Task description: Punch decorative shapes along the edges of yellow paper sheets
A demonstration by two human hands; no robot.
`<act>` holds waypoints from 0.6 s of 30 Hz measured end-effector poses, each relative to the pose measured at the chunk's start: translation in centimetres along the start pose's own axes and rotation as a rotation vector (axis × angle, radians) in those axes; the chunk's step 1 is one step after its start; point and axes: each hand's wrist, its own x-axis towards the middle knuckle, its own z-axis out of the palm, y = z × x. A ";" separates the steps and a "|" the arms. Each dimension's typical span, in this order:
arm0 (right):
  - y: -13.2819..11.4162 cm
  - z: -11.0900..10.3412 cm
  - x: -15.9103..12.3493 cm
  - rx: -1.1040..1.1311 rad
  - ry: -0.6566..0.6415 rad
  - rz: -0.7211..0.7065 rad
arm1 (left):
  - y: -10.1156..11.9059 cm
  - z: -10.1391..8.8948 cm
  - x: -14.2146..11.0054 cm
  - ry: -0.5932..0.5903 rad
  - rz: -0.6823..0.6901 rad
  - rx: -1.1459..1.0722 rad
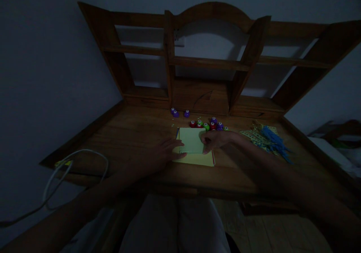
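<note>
In a dim room, a pale cable (84, 150) loops over the left end of a wooden worktop (135, 128), beside a small yellow item (63, 163). Next, the left forearm comes in from the lower left; the left hand (163, 155) rests palm down, its grip loose and fingers spread, with fingertips on the left edge of a pale green square sheet (192, 142). The sheet lies flat near the worktop's front edge, on top of larger yellow paper (197, 160), with thin blue and red edges peeking out. Behind its left part sit three small purple pieces (187, 114) with white tops; behind its right part, a cluster of similar red, green and purple pieces (206, 127). A wooden shelf unit (208, 62) spans the back. The right hand (216, 138) is at the sheet's right edge, fingers curled; whether its grip pinches the paper or only presses it, I cannot tell. Farther right, patterned yellowish strips (249, 135) lie partly under a tangle of blue strands (274, 140).
</note>
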 end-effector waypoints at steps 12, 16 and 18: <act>1.3 -0.7 -0.3 0.242 -0.165 -0.055 | -0.4 -0.4 -1.7 -0.036 -0.011 -0.104; 1.7 -0.3 -0.3 0.285 -0.126 -0.050 | 0.6 -0.9 -1.2 0.056 -0.255 -0.346; 1.7 -0.1 -0.5 0.275 -0.089 -0.058 | 0.8 -1.1 -0.3 0.099 -0.377 -0.451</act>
